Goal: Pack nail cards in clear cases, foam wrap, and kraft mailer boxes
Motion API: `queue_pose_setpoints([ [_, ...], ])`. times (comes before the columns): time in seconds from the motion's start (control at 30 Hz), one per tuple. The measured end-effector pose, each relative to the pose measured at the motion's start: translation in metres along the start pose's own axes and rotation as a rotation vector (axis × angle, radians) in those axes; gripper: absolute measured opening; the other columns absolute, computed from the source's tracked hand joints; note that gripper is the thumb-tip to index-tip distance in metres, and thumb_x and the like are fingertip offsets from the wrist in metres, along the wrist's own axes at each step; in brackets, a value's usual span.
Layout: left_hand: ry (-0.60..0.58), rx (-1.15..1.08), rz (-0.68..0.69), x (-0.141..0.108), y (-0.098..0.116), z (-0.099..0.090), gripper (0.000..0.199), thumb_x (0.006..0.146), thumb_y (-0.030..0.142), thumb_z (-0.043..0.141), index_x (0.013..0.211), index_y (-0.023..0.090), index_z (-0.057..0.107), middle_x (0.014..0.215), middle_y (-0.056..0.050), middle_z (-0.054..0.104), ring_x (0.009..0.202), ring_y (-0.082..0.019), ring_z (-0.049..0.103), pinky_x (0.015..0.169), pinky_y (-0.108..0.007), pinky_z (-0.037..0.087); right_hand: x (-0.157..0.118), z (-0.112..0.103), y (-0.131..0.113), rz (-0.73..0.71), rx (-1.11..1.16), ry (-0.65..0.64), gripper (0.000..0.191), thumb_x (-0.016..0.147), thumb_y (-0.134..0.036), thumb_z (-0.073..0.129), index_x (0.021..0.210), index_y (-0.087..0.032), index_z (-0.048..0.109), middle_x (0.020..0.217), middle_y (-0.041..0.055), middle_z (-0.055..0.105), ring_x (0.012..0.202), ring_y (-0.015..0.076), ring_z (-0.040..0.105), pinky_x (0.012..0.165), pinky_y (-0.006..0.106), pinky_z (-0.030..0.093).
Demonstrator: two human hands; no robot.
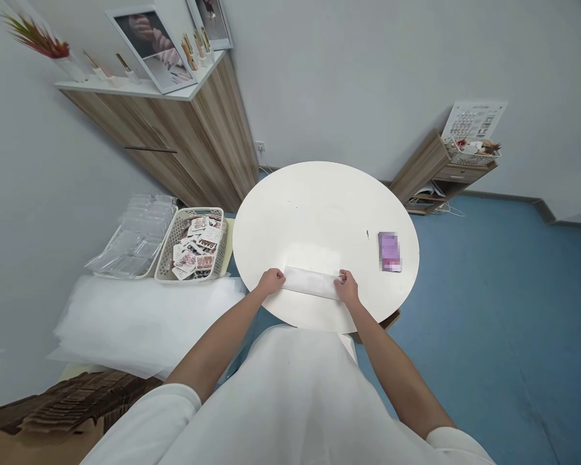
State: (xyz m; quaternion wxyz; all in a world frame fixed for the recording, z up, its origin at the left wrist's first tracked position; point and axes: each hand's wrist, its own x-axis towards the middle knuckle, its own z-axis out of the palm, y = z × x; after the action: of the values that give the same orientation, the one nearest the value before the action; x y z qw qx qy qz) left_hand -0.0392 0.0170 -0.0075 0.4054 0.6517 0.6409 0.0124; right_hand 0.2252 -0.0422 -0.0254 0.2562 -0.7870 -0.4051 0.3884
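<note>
A thin white packing sheet, folded over into a long flat strip, lies near the front edge of the round white table. A flat part of it stretches behind the fold. My left hand has its fingers closed on the strip's left end. At the opposite end, my right hand pinches the sheet between thumb and fingers. Both hands rest at table level. Whether anything is wrapped inside the fold cannot be seen. A purple, blurred-out rectangular object lies farther right on the table.
Left of the table stand a basket of printed cards, a tray of clear plastic boxes and a stack of white translucent sheets. Brown cardboard lies below them. A wooden cabinet and a small shelf flank the table's far side.
</note>
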Motion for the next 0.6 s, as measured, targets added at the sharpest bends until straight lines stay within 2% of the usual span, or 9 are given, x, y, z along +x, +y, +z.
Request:
queue_pose_setpoints([
  [0.07, 0.078, 0.046, -0.022, -0.008, 0.001, 0.002, 0.016, 0.073, 0.021, 0.046, 0.085, 0.017, 0.056, 0.089, -0.007, 0.061, 0.082, -0.02, 0.055, 0.068, -0.029, 0.041, -0.007, -0.001, 0.008, 0.022, -0.005, 0.105, 0.055, 0.071, -0.03, 0.047, 0.124, -0.017, 0.037, 0.114, 0.0095, 0.051, 0.101, 0.0194, 0.052, 0.087, 0.03, 0.042],
  [0.13, 0.202, 0.148, 0.071, -0.017, 0.006, 0.006, 0.026, 0.075, 0.018, 0.042, 0.1, 0.017, 0.052, 0.103, -0.009, 0.057, 0.095, -0.022, 0.051, 0.077, -0.033, 0.039, -0.016, -0.001, 0.016, 0.052, -0.009, 0.173, 0.058, 0.074, -0.034, 0.045, 0.128, -0.017, 0.031, 0.121, 0.0104, 0.046, 0.107, 0.0192, 0.05, 0.087, 0.028, 0.042],
  [0.2, 0.255, 0.272, 0.312, -0.027, 0.015, 0.014, 0.035, 0.076, 0.017, 0.041, 0.11, 0.019, 0.048, 0.116, -0.01, 0.05, 0.107, -0.023, 0.045, 0.087, -0.035, 0.035, -0.025, 0.001, 0.021, 0.073, -0.021, 0.14, 0.06, 0.075, -0.036, 0.043, 0.13, -0.016, 0.028, 0.123, 0.0112, 0.045, 0.108, 0.0189, 0.049, 0.087, 0.028, 0.043],
  [0.27, 0.191, 0.368, 0.545, -0.033, 0.025, 0.025, 0.04, 0.076, 0.02, 0.044, 0.116, 0.02, 0.045, 0.126, -0.009, 0.043, 0.117, -0.024, 0.037, 0.095, -0.037, 0.029, -0.031, 0.006, 0.022, 0.061, -0.051, 0.058, 0.061, 0.076, -0.035, 0.043, 0.131, -0.015, 0.025, 0.125, 0.0119, 0.045, 0.109, 0.0192, 0.049, 0.087, 0.029, 0.043],
  [0.3, 0.15, 0.408, 0.61, -0.035, 0.029, 0.03, 0.043, 0.076, 0.022, 0.045, 0.119, 0.021, 0.044, 0.129, -0.009, 0.04, 0.12, -0.025, 0.034, 0.097, -0.039, 0.026, -0.032, 0.009, 0.021, 0.046, -0.073, 0.026, 0.062, 0.076, -0.033, 0.043, 0.132, -0.015, 0.024, 0.126, 0.0122, 0.044, 0.11, 0.0196, 0.049, 0.088, 0.03, 0.043],
  [0.43, 0.076, 0.503, 0.614, -0.036, 0.037, 0.049, 0.05, 0.074, 0.025, 0.049, 0.123, 0.025, 0.04, 0.135, -0.01, 0.035, 0.123, -0.029, 0.03, 0.099, -0.046, 0.019, -0.029, 0.017, 0.007, 0.023, -0.072, -0.039, 0.066, 0.075, -0.031, 0.046, 0.134, -0.017, 0.021, 0.128, 0.0119, 0.045, 0.116, 0.0219, 0.045, 0.088, 0.033, 0.044],
  [0.5, 0.063, 0.508, 0.602, -0.034, 0.035, 0.052, 0.053, 0.073, 0.025, 0.05, 0.125, 0.026, 0.038, 0.137, -0.009, 0.033, 0.122, -0.029, 0.031, 0.098, -0.046, 0.02, -0.024, 0.018, -0.002, 0.059, 0.01, -0.053, 0.066, 0.073, -0.032, 0.05, 0.132, -0.018, 0.026, 0.125, 0.0116, 0.048, 0.114, 0.0224, 0.048, 0.085, 0.033, 0.045],
  [0.6, 0.054, 0.509, 0.604, -0.032, 0.031, 0.053, 0.057, 0.073, 0.026, 0.051, 0.127, 0.028, 0.035, 0.139, -0.008, 0.03, 0.121, -0.029, 0.032, 0.098, -0.046, 0.02, -0.016, 0.014, -0.012, 0.085, 0.08, -0.077, 0.055, 0.072, -0.033, 0.052, 0.124, -0.017, 0.04, 0.114, 0.0109, 0.057, 0.102, 0.0215, 0.056, 0.079, 0.031, 0.048],
])
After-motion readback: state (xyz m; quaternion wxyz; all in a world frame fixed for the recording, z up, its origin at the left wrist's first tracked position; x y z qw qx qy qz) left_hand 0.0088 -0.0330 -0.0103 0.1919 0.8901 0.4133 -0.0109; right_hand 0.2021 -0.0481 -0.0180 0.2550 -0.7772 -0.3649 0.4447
